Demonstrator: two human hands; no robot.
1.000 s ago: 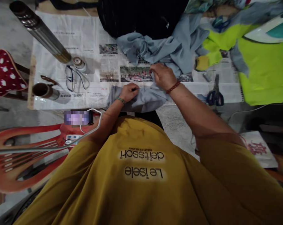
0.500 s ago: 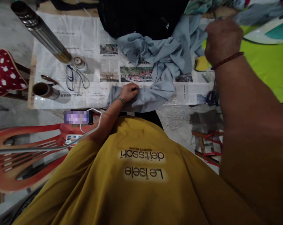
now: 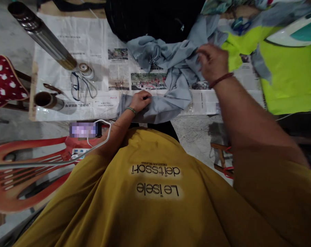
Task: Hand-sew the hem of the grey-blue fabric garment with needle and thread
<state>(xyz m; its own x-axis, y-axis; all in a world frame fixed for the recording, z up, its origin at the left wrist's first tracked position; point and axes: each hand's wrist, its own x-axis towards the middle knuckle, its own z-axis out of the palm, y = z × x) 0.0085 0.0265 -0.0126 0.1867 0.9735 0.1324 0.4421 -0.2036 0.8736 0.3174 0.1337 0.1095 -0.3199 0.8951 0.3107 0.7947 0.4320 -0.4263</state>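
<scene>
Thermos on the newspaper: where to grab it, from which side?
Probably around the thermos at mid-body, from the picture's right: it's a tall, slim cylinder, seemingly upright, with newspaper on that side. I'd stay above the small container near its base.

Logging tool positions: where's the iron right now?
Head view, upper right, cut by the picture's right edge: the iron sits on the lime cloth, right of the right hand.

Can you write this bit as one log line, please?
left hand: pinching grey fabric | right hand: near same fabric, grip unclear | clothes iron: on neon-yellow fabric
</scene>
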